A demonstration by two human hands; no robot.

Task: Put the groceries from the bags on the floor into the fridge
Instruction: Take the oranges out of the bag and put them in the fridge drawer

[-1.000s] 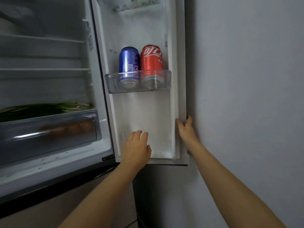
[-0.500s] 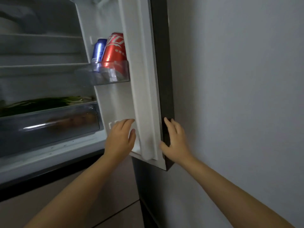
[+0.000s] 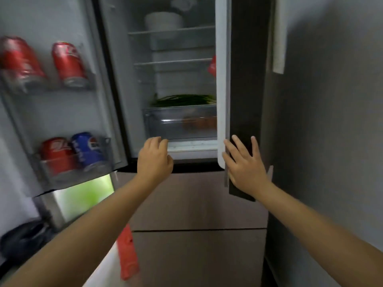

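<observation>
Right door (image 3: 246, 100) had swung half shut since a second earlier, hiding its cans.
Right hand (image 3: 246, 164) pressed it open-fingered; left hand (image 3: 154, 158), curled and empty, hung by the fridge (image 3: 172, 85) sill. Groceries sat shelved; push steadily.

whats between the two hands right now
In the head view, between the left hand and the right hand lie the fridge's white bottom ledge and the white inner edge of the right door. Neither hand holds anything.

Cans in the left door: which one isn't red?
The blue can, on the lower door shelf beside a red can. Both upper-shelf cans are red.
</observation>
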